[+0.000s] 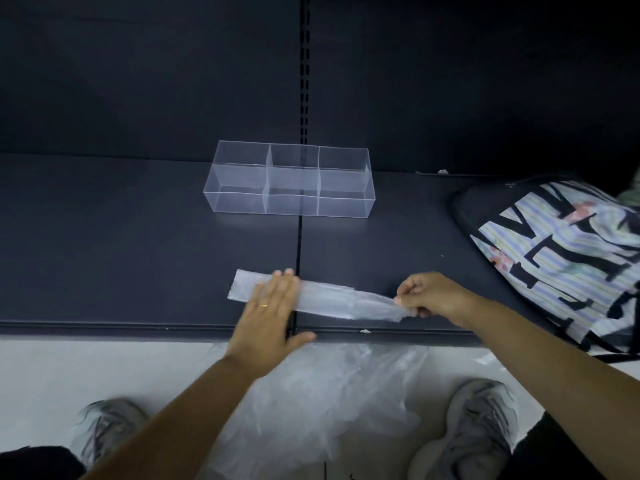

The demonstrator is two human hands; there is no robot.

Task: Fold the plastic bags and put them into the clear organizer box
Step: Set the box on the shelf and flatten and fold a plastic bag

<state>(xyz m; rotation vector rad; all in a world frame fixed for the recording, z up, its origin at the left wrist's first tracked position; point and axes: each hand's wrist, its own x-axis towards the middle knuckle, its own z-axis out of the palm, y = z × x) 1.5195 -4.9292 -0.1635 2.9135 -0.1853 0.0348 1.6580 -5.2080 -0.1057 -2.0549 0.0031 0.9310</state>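
Our left hand point(268, 317), fingers straight, flattens a translucent plastic bag strip point(325, 299) on the dark shelf point(121, 254); our right hand point(429, 294) pinches its end. We judge it early: clear organizer box point(343, 206) empty, loose bags point(329, 393) below unfolded.

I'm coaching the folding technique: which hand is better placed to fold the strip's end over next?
Likely the right hand: it pinches the free end of the plastic bag strip, while the left hand lies flat, pinning it.
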